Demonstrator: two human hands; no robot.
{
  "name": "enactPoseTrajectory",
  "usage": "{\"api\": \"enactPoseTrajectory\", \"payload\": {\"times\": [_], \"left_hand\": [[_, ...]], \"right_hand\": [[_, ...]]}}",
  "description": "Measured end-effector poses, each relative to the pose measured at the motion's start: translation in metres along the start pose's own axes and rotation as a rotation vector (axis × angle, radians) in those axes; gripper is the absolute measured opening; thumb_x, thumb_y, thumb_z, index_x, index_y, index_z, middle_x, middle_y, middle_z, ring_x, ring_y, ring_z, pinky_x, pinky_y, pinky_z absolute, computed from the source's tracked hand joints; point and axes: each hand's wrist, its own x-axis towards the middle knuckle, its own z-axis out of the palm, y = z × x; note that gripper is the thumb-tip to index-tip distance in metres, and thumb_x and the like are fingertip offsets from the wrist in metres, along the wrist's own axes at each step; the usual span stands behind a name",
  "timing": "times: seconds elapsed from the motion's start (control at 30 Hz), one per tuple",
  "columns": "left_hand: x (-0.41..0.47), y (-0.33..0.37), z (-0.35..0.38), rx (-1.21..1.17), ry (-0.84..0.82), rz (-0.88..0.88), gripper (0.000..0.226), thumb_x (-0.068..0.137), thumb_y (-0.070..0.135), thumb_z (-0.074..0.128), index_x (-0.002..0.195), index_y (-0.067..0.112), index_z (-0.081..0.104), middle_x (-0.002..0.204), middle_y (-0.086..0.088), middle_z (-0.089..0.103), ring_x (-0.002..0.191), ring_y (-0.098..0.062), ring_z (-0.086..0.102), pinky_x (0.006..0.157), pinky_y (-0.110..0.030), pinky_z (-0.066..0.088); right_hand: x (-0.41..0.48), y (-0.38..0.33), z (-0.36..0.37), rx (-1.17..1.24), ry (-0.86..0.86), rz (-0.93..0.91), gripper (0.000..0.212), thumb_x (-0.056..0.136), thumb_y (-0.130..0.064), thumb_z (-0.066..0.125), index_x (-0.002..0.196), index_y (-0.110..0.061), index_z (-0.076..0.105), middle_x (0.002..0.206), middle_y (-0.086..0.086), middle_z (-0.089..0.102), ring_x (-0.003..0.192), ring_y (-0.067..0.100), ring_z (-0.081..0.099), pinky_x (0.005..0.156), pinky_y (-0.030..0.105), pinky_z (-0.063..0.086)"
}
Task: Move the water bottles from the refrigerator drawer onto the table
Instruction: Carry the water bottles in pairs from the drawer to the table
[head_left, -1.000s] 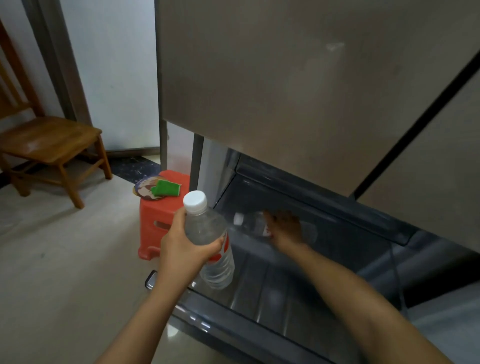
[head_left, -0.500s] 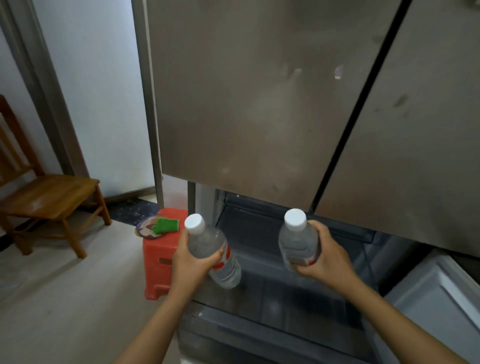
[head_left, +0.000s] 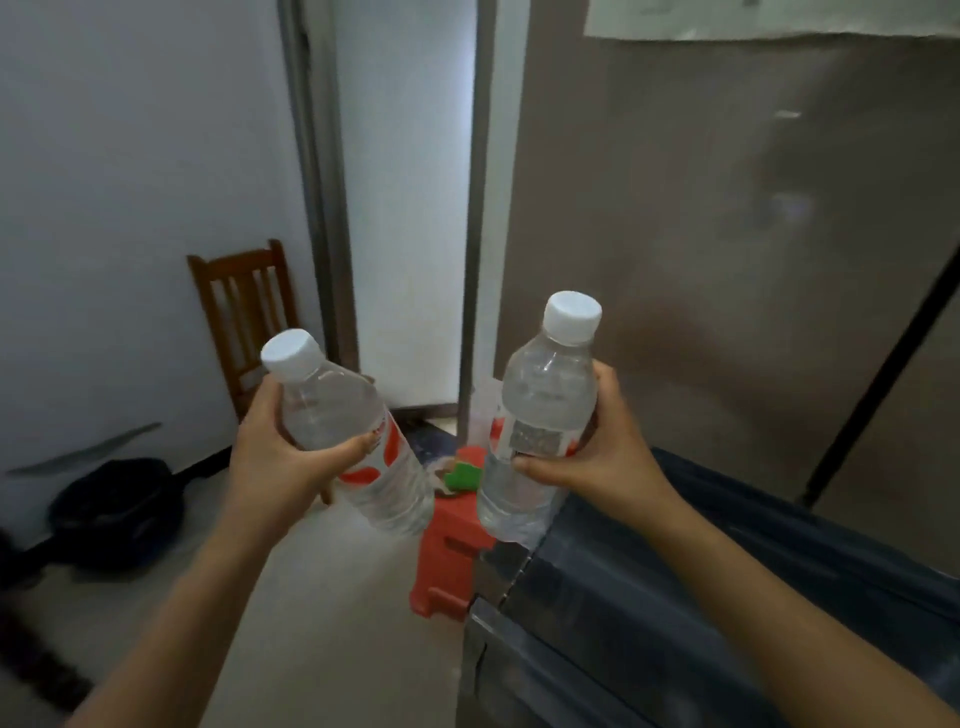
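I hold two clear water bottles with white caps and red-and-white labels in front of me. My left hand (head_left: 270, 457) grips the left water bottle (head_left: 332, 410), which tilts with its cap up to the left. My right hand (head_left: 597, 457) grips the right water bottle (head_left: 545, 395), nearly upright. Both bottles are lifted clear of the open refrigerator drawer (head_left: 675, 597), whose dark inside shows at the lower right. No table is in view.
The refrigerator's brown doors (head_left: 727, 234) fill the upper right. A red plastic stool (head_left: 452, 540) with a green item (head_left: 465, 475) on it stands beside the drawer. A wooden chair (head_left: 244, 312) and a dark bag (head_left: 114, 509) sit by the left wall. A doorway (head_left: 405, 208) lies behind.
Both hands have risen with their bottles, away from the drawer. The view has swung left and up, bringing the chair, bag and doorway toward the centre.
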Motion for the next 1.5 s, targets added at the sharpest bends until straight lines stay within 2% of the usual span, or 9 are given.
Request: {"api": "enactPoseTrajectory", "payload": {"times": [0.13, 0.33, 0.47, 0.6, 0.73, 0.9, 1.17, 1.27, 1.5], "left_hand": [[-0.020, -0.024, -0.053, 0.142, 0.132, -0.062, 0.058, 0.062, 0.003, 0.079, 0.107, 0.028, 0.051, 0.102, 0.004, 0.061, 0.095, -0.015, 0.059, 0.082, -0.039, 0.050], [-0.069, -0.048, -0.103, 0.246, 0.328, -0.187, 0.061, 0.064, 0.000, 0.078, 0.112, 0.024, 0.049, 0.100, 0.008, 0.060, 0.092, -0.010, 0.058, 0.081, -0.035, 0.047], [-0.115, -0.057, -0.105, 0.309, 0.472, -0.250, 0.062, 0.058, -0.001, 0.082, 0.096, 0.037, 0.051, 0.096, 0.009, 0.061, 0.089, -0.013, 0.060, 0.079, -0.033, 0.048], [-0.170, -0.050, -0.093, 0.319, 0.613, -0.315, 0.062, 0.052, 0.013, 0.086, 0.092, 0.042, 0.049, 0.093, 0.013, 0.062, 0.080, 0.008, 0.061, 0.075, -0.026, 0.049], [-0.223, -0.041, -0.088, 0.316, 0.730, -0.397, 0.064, 0.035, 0.043, 0.077, 0.095, 0.040, 0.053, 0.090, 0.019, 0.067, 0.084, 0.002, 0.064, 0.072, -0.023, 0.049], [-0.292, -0.018, -0.098, 0.382, 0.916, -0.438, 0.066, 0.046, 0.024, 0.088, 0.098, 0.043, 0.051, 0.097, 0.010, 0.066, 0.089, -0.008, 0.064, 0.081, -0.035, 0.052], [-0.401, 0.024, -0.154, 0.434, 1.200, -0.436, 0.066, 0.036, 0.041, 0.081, 0.095, 0.043, 0.051, 0.097, 0.011, 0.064, 0.089, -0.011, 0.062, 0.081, -0.039, 0.051], [-0.447, 0.032, -0.188, 0.432, 1.253, -0.433, 0.061, 0.049, 0.021, 0.088, 0.094, 0.039, 0.052, 0.097, 0.009, 0.064, 0.089, -0.013, 0.062, 0.084, -0.045, 0.051], [-0.538, 0.058, -0.278, 0.433, 1.323, -0.415, 0.063, 0.044, 0.034, 0.084, 0.097, 0.035, 0.051, 0.095, 0.012, 0.061, 0.087, -0.005, 0.060, 0.078, -0.035, 0.050]], "right_hand": [[0.026, 0.008, 0.060, 0.053, -0.199, -0.027, 0.081, 0.064, -0.009, 0.081, 0.112, -0.048, 0.029, 0.114, -0.028, 0.044, 0.106, -0.012, 0.047, 0.086, 0.017, 0.045], [0.039, 0.035, 0.126, -0.037, -0.467, -0.004, 0.085, 0.062, -0.024, 0.082, 0.122, -0.041, 0.025, 0.120, -0.011, 0.048, 0.114, 0.014, 0.050, 0.097, 0.041, 0.045], [0.026, 0.050, 0.150, -0.180, -0.577, -0.073, 0.083, 0.061, -0.033, 0.080, 0.124, -0.035, 0.027, 0.119, -0.011, 0.049, 0.111, 0.014, 0.051, 0.092, 0.036, 0.046], [0.007, 0.052, 0.160, -0.220, -0.721, -0.181, 0.080, 0.062, -0.038, 0.078, 0.122, -0.040, 0.025, 0.114, -0.019, 0.045, 0.106, 0.008, 0.049, 0.089, 0.030, 0.046], [-0.016, 0.045, 0.170, -0.176, -0.874, -0.258, 0.080, 0.061, -0.038, 0.078, 0.121, -0.041, 0.025, 0.110, -0.020, 0.046, 0.100, 0.006, 0.050, 0.084, 0.026, 0.047], [-0.049, 0.023, 0.197, -0.135, -1.021, -0.319, 0.080, 0.058, -0.038, 0.079, 0.119, -0.041, 0.028, 0.102, -0.025, 0.046, 0.096, 0.006, 0.052, 0.084, 0.030, 0.049], [-0.119, -0.039, 0.258, -0.077, -1.140, -0.445, 0.077, 0.059, -0.034, 0.079, 0.117, -0.039, 0.029, 0.104, -0.019, 0.051, 0.094, 0.008, 0.055, 0.081, 0.031, 0.050], [-0.155, -0.066, 0.289, -0.049, -1.155, -0.466, 0.077, 0.060, -0.033, 0.080, 0.113, -0.043, 0.024, 0.101, -0.023, 0.047, 0.095, 0.008, 0.053, 0.080, 0.029, 0.050], [-0.246, -0.132, 0.363, 0.079, -1.153, -0.420, 0.081, 0.062, -0.026, 0.082, 0.116, -0.041, 0.022, 0.101, -0.027, 0.043, 0.098, 0.004, 0.047, 0.077, 0.017, 0.040]]}}
